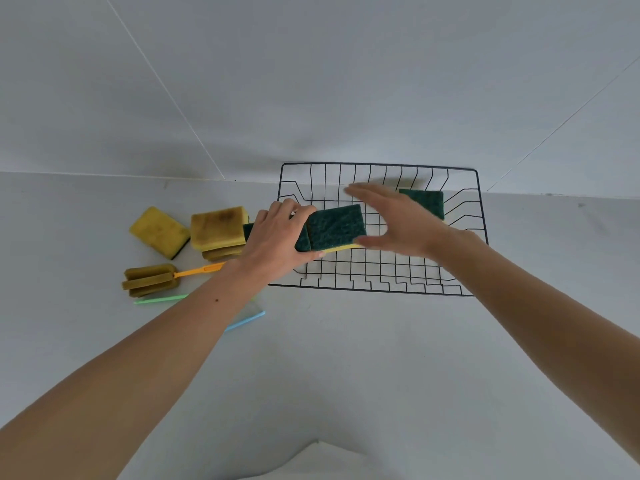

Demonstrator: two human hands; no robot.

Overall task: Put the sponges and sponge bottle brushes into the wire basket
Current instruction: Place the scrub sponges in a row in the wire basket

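My left hand (277, 233) grips a green-and-yellow sponge (334, 227) and holds it above the left part of the black wire basket (481, 209). Just right of that sponge, my right hand (398, 216) hovers over the basket with fingers spread, holding nothing. One green-topped sponge (424, 201) lies inside the basket at its far right. Left of the basket, on the white table, lie a yellow sponge (159, 231) and a stained yellow sponge (219, 227). A sponge bottle brush (149, 279) with an orange handle lies in front of them.
A green brush handle (161, 300) and a blue brush handle (246, 322) stick out from under my left forearm. The basket stands against the white wall at the table's back edge. Bare white table lies in front of the basket.
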